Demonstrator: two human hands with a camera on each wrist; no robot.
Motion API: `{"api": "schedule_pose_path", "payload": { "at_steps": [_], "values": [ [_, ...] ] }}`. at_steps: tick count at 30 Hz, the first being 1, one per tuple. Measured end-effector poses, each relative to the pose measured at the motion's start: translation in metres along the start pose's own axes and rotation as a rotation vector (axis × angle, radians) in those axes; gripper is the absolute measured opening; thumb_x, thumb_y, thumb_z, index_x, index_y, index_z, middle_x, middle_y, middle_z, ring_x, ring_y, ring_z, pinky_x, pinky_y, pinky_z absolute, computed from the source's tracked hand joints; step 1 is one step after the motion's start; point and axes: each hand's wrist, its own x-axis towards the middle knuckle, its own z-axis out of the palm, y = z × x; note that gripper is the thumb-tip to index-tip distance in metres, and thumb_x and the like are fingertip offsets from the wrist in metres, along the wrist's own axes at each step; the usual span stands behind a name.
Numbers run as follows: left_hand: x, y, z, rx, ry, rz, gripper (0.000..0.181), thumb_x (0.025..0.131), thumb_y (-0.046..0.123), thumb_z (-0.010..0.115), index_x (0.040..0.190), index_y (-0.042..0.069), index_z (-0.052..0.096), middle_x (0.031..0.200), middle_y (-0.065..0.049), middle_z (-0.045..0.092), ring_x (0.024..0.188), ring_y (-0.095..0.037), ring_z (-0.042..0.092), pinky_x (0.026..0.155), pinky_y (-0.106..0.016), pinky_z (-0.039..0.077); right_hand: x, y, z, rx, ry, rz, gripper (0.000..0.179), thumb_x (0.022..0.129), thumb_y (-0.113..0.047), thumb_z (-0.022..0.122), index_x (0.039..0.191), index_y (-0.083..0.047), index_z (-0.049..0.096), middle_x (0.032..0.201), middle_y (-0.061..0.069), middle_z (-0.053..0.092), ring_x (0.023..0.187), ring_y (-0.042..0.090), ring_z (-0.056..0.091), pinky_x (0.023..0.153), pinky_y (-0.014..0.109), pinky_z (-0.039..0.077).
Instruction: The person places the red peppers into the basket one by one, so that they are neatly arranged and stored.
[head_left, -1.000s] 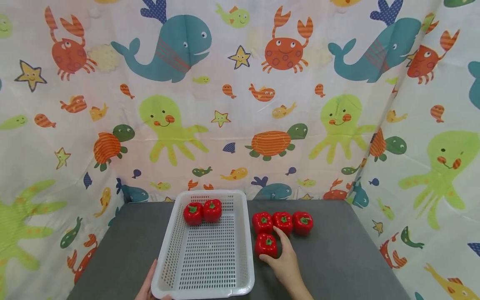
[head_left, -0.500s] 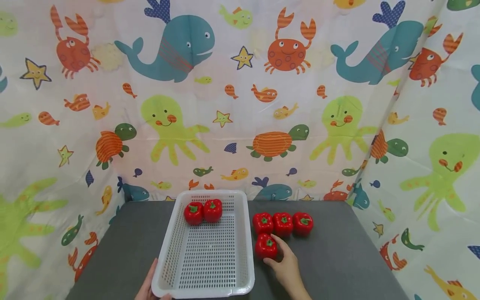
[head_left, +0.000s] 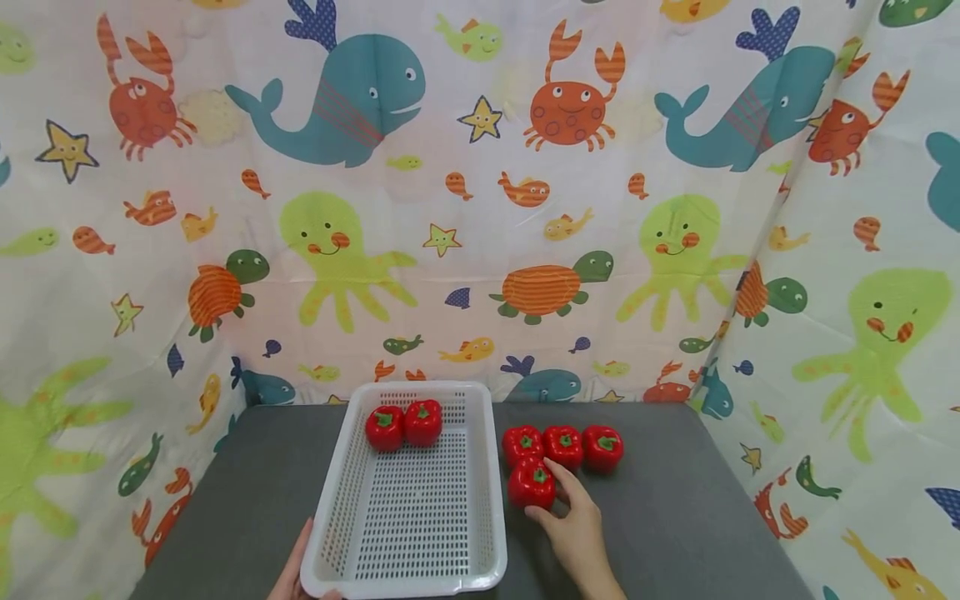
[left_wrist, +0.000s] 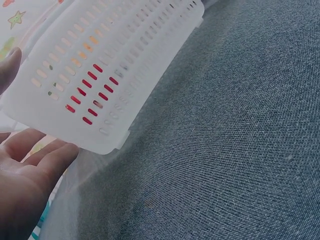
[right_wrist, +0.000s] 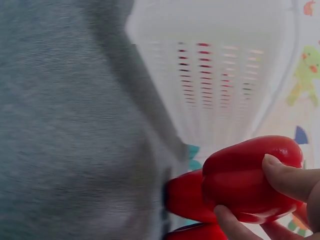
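Note:
My right hand [head_left: 576, 525] pinches a glossy red bell pepper [head_left: 532, 485] between thumb and fingers, right of the white plastic basket [head_left: 492, 500]. In the right wrist view the held bell pepper [right_wrist: 250, 180] shows its smooth side, apart from the grey cloth, with other red peppers behind it. Two red bell peppers [head_left: 423, 423] sit side by side at the basket's far end. At the near left corner of the basket, my left hand [head_left: 291, 575] grips it. The left wrist view has the thumb and fingers [left_wrist: 60, 157] on either side of the basket's corner.
Three more red bell peppers [head_left: 562, 448] stand in a row right of the basket, just beyond the held one. Grey cloth [head_left: 690, 517] covers the table. A curtain [head_left: 465, 208] printed with sea animals hangs behind and along both sides.
The bell pepper in my right hand has risen slightly and now overlaps the row behind it. My right fingers have closed round its right side. The left hand and basket stay put.

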Motion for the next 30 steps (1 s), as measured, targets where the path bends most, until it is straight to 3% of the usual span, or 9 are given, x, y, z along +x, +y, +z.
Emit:
{"api": "schedule_pose_path", "payload": {
  "at_steps": [1, 2, 6, 8, 10, 21, 30],
  "values": [
    [-0.001, -0.002, 0.001, 0.034, 0.029, 0.016, 0.11, 0.094, 0.006, 0.065, 0.158, 0.042, -0.018, 0.135, 0.032, 0.05, 0.128, -0.02, 0.058, 0.106, -0.055, 0.05, 0.0, -0.004, -0.001, 0.002, 0.0, 0.002, 0.077, 0.074, -0.008, 0.089, 0.142, -0.021, 0.058, 0.146, 0.011, 0.056, 0.115, 0.038, 0.064, 0.085, 0.044, 0.063],
    [-0.001, -0.002, 0.003, 0.076, 0.057, 0.031, 0.11, 0.094, 0.007, 0.066, 0.159, 0.039, -0.017, 0.141, 0.027, 0.05, 0.129, -0.021, 0.057, 0.104, -0.054, 0.052, 0.0, -0.007, -0.002, 0.003, 0.002, 0.002, 0.077, 0.074, -0.008, 0.089, 0.142, -0.022, 0.057, 0.146, 0.01, 0.056, 0.116, 0.037, 0.064, 0.084, 0.044, 0.063],
    [0.0, 0.0, 0.012, 0.2, 0.211, 0.009, 0.112, 0.09, 0.014, 0.072, 0.162, 0.033, -0.011, 0.166, -0.006, 0.026, 0.136, -0.035, 0.05, 0.101, -0.051, 0.056, 0.001, -0.023, -0.006, 0.009, 0.007, -0.016, 0.077, 0.075, -0.009, 0.089, 0.143, -0.025, 0.056, 0.147, 0.007, 0.055, 0.119, 0.035, 0.062, 0.083, 0.041, 0.064],
    [0.001, 0.004, 0.016, 0.226, 0.253, -0.007, 0.113, 0.089, 0.016, 0.074, 0.162, 0.031, -0.011, 0.167, -0.022, 0.011, 0.139, -0.044, 0.044, 0.099, -0.05, 0.057, 0.001, -0.032, -0.007, 0.023, 0.007, -0.034, 0.077, 0.075, -0.008, 0.089, 0.143, -0.025, 0.056, 0.147, 0.007, 0.055, 0.119, 0.035, 0.062, 0.083, 0.041, 0.064],
    [0.001, 0.006, 0.019, 0.205, 0.274, -0.028, 0.115, 0.088, 0.016, 0.076, 0.162, 0.031, -0.011, 0.167, -0.024, 0.01, 0.14, -0.049, 0.041, 0.099, -0.051, 0.057, 0.002, -0.039, -0.008, 0.036, 0.003, -0.049, 0.077, 0.075, -0.009, 0.089, 0.143, -0.025, 0.057, 0.146, 0.007, 0.056, 0.118, 0.035, 0.063, 0.083, 0.04, 0.064],
    [-0.002, 0.004, 0.016, 0.192, 0.241, -0.02, 0.116, 0.087, 0.018, 0.075, 0.162, 0.03, -0.012, 0.167, -0.026, 0.007, 0.136, -0.043, 0.048, 0.1, -0.051, 0.056, 0.006, -0.082, 0.002, 0.084, -0.049, -0.101, 0.077, 0.077, -0.013, 0.088, 0.143, -0.034, 0.056, 0.147, 0.002, 0.056, 0.122, 0.034, 0.061, 0.088, 0.045, 0.062],
    [0.002, 0.006, 0.01, 0.161, 0.17, -0.042, 0.114, 0.091, 0.018, 0.072, 0.16, 0.032, -0.017, 0.167, -0.027, 0.0, 0.135, -0.038, 0.051, 0.103, -0.054, 0.054, 0.014, -0.096, 0.021, 0.12, -0.096, -0.11, 0.075, 0.078, -0.014, 0.087, 0.144, -0.031, 0.055, 0.145, 0.004, 0.056, 0.124, 0.035, 0.057, 0.088, 0.047, 0.062]
  ]
}}
